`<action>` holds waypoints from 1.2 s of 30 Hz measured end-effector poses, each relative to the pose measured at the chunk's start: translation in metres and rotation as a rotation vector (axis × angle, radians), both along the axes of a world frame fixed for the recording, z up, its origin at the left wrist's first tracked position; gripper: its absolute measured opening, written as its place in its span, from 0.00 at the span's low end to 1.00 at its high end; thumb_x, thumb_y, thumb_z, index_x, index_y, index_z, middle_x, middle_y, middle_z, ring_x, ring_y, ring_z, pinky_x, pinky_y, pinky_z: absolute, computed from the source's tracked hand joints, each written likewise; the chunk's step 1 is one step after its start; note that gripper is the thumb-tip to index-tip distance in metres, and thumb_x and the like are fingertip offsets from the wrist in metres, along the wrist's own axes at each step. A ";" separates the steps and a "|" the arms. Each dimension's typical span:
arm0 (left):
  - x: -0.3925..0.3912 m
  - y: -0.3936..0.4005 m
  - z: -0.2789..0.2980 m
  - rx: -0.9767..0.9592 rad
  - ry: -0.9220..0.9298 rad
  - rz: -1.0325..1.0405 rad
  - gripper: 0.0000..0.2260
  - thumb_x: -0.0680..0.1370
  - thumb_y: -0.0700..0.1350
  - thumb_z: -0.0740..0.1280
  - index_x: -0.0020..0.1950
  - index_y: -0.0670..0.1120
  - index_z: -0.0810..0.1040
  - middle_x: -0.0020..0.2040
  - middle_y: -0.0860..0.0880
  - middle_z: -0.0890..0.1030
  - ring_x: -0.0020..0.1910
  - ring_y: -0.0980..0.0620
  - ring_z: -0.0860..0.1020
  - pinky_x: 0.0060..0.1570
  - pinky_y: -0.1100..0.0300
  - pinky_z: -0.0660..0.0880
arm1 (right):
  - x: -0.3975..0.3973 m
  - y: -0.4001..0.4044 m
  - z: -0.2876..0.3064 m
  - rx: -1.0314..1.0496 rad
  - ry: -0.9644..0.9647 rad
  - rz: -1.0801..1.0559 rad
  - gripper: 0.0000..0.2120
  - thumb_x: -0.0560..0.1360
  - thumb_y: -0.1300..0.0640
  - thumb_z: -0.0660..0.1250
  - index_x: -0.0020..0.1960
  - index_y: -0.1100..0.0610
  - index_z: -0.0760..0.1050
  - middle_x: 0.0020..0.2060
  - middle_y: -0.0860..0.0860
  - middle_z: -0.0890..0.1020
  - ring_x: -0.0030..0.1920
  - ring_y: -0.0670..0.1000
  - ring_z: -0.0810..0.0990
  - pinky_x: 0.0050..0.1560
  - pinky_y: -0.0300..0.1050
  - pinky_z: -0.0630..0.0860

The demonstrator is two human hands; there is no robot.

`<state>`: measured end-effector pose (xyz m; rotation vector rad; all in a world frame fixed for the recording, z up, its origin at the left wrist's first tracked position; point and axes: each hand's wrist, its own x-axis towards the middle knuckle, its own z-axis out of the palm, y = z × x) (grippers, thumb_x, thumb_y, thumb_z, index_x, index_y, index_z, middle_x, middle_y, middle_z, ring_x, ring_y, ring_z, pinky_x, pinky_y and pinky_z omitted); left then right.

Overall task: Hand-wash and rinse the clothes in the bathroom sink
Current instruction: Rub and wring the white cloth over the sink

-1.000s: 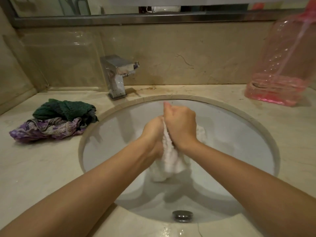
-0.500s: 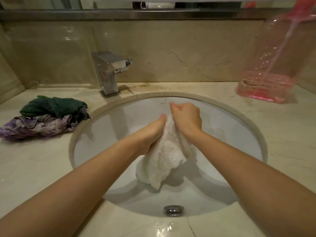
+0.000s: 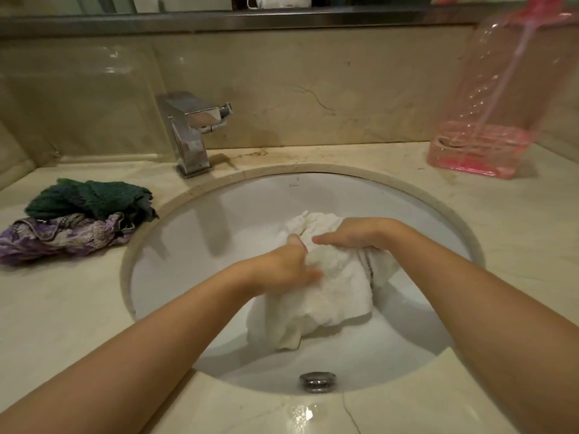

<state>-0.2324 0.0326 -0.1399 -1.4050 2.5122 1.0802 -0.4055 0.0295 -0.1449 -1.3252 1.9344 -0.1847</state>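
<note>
1. Clothes lie piled on the desk [image 3: 62,308] at the far left: a dark green knitted piece [image 3: 91,198] on top of a purple patterned piece [image 3: 59,236], just beside the rim of the sink [image 3: 194,233].
2. Behind the sink, left of centre, stands a square chrome tap [image 3: 191,130] with its spout pointing right.
3. Inside the white bowl, the left hand [image 3: 283,267] comes in from the lower left, its fingers curled into a white cloth [image 3: 326,296] and its thumb pressed on top, gripping a fold.
4. The white cloth sits bunched in the middle of the sink, part of it hanging down toward the near wall of the bowl.
5. The right hand [image 3: 354,234] lies palm down on the upper part of the cloth, fingers bent and clutching the fabric.
6. A metal overflow fitting [image 3: 317,381] shows at the near edge of the bowl.
7. At the far right, a clear pink bottle [image 3: 501,98] stands on the desk with a little pink liquid at its bottom.
</note>
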 end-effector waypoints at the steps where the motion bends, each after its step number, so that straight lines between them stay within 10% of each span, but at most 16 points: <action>1: 0.001 -0.003 0.001 -0.015 0.061 0.047 0.20 0.81 0.49 0.63 0.69 0.43 0.64 0.62 0.44 0.75 0.50 0.50 0.73 0.34 0.65 0.67 | -0.001 -0.003 0.000 -0.091 -0.002 -0.025 0.25 0.74 0.35 0.64 0.57 0.56 0.75 0.54 0.52 0.80 0.49 0.52 0.79 0.48 0.45 0.74; 4: 0.005 -0.012 0.007 -0.010 0.243 0.154 0.10 0.81 0.46 0.63 0.61 0.46 0.74 0.49 0.49 0.77 0.48 0.50 0.74 0.38 0.64 0.70 | 0.002 -0.007 0.000 -0.282 -0.032 -0.044 0.22 0.77 0.38 0.62 0.50 0.58 0.73 0.42 0.49 0.75 0.40 0.48 0.74 0.37 0.42 0.67; 10: 0.009 -0.021 0.009 0.053 0.510 0.375 0.07 0.81 0.46 0.64 0.51 0.44 0.78 0.51 0.44 0.82 0.46 0.50 0.79 0.42 0.64 0.74 | 0.007 -0.012 -0.002 -0.513 -0.203 -0.057 0.09 0.77 0.59 0.59 0.43 0.53 0.76 0.46 0.50 0.79 0.55 0.54 0.77 0.57 0.50 0.73; 17: 0.006 -0.029 0.013 0.125 0.783 0.631 0.11 0.84 0.46 0.57 0.47 0.47 0.76 0.47 0.46 0.80 0.48 0.49 0.79 0.49 0.55 0.75 | 0.007 -0.010 -0.002 -0.202 -0.497 0.110 0.12 0.80 0.54 0.57 0.52 0.60 0.76 0.45 0.51 0.75 0.45 0.49 0.72 0.48 0.43 0.68; 22: 0.006 -0.039 0.012 0.131 0.759 0.747 0.11 0.83 0.43 0.56 0.42 0.43 0.71 0.40 0.41 0.74 0.41 0.46 0.73 0.40 0.56 0.69 | 0.014 -0.013 -0.003 -0.526 -0.389 0.030 0.11 0.83 0.55 0.55 0.45 0.56 0.72 0.40 0.51 0.73 0.42 0.49 0.72 0.48 0.45 0.68; 27: 0.007 -0.043 0.013 -0.011 0.531 0.619 0.10 0.81 0.46 0.59 0.43 0.43 0.72 0.41 0.42 0.76 0.39 0.46 0.75 0.39 0.57 0.70 | 0.033 -0.015 0.016 -0.740 -0.471 -0.289 0.17 0.84 0.52 0.52 0.62 0.61 0.74 0.49 0.51 0.76 0.51 0.52 0.75 0.53 0.45 0.70; 32: 0.013 -0.048 0.017 -0.026 0.607 0.669 0.13 0.82 0.48 0.58 0.55 0.40 0.76 0.48 0.41 0.80 0.45 0.45 0.78 0.43 0.57 0.73 | 0.039 -0.004 0.018 -0.501 -0.529 -0.068 0.23 0.79 0.38 0.57 0.63 0.53 0.76 0.59 0.48 0.79 0.58 0.48 0.77 0.59 0.40 0.71; 36: 0.018 -0.054 0.024 0.107 0.795 0.817 0.09 0.81 0.46 0.61 0.47 0.43 0.76 0.38 0.45 0.79 0.35 0.49 0.78 0.36 0.59 0.74 | 0.061 -0.001 0.016 -0.496 -0.524 -0.068 0.23 0.79 0.38 0.56 0.51 0.55 0.81 0.39 0.47 0.84 0.41 0.47 0.82 0.42 0.40 0.76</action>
